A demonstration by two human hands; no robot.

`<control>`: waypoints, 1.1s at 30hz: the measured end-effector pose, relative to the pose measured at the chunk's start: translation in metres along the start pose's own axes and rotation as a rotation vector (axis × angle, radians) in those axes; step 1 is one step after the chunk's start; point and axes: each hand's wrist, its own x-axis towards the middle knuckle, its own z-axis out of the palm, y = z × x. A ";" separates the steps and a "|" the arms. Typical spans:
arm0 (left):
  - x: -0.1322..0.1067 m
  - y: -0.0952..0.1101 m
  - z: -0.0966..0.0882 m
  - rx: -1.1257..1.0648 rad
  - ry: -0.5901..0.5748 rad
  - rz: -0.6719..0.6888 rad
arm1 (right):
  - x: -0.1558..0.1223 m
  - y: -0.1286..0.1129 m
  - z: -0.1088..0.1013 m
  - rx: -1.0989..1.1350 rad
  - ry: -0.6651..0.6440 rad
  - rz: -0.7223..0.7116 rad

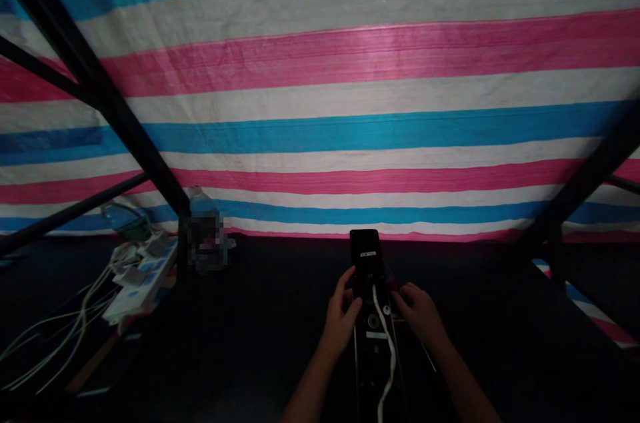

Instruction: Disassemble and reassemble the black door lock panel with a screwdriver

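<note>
Forearms: your two bare forearms (305, 390) rise from the bottom of the view and converge on the black electronic panel (369, 290), one on each side of it.

Left hand: your left hand (343, 316) is curled narrow against the panel's left edge, level with its upper half, and appears to be holding it.

Right hand: your right hand (420, 313) is also curled narrow, with its fingertips (400, 300) on the panel's right edge. In this dim light, you can't be sure whether they grip the edge or only touch it.

Panel: it stands lengthwise between your hands, over the dark tabletop (280, 290), with its lower end running out of view. A round dial (373, 321) sits on its face just below your hands.

Cable: a white cable (387, 343) runs down the panel's face and past its lower end.

Power strip: a white power strip (143, 283), crowded with plugs, lies well left of the panel.

Wires: pale wires (60, 350) trail from that strip, farther left of the panel.

Bottle: a plastic bottle (201, 204) stands up and to the left of the panel, with a blurred patch below it.

Frame: black metal struts (120, 110) cross diagonally on both sides of the panel.

Backdrop: a pink, white and blue striped tarpaulin (380, 56) hangs beyond the panel.
</note>
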 end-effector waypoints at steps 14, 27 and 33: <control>0.000 0.000 0.000 0.012 0.011 -0.005 | 0.000 -0.003 -0.001 0.018 0.019 -0.012; -0.002 0.006 0.003 -0.018 0.007 -0.007 | 0.000 0.001 0.000 0.007 -0.004 -0.005; -0.002 0.008 0.002 -0.061 -0.019 0.028 | 0.000 0.003 0.001 -0.008 0.000 -0.006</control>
